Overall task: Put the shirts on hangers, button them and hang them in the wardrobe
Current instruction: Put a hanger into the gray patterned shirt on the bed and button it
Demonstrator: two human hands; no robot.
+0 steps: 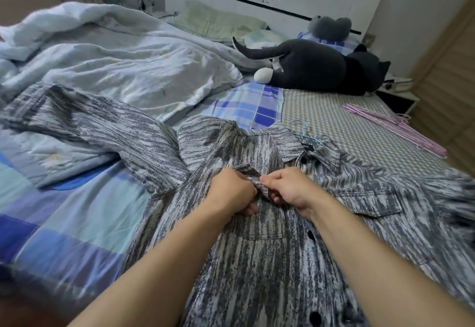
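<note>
A grey-and-white streaked shirt (259, 257) lies front-up across the bed, its collar toward the headboard. A pale blue hanger hook (301, 126) sticks out past the collar. My left hand (232, 189) and my right hand (290, 188) meet at the shirt's front placket just below the collar, each pinching the fabric edge between thumb and fingers. Dark buttons show lower down the placket (311, 235). One sleeve stretches out to the left over the bedding.
A crumpled white quilt (115, 64) fills the left of the bed. A dark plush cat (316, 69) lies near the headboard. A bundle of pink hangers (395, 131) rests on the checked sheet at the right, near the bed's edge.
</note>
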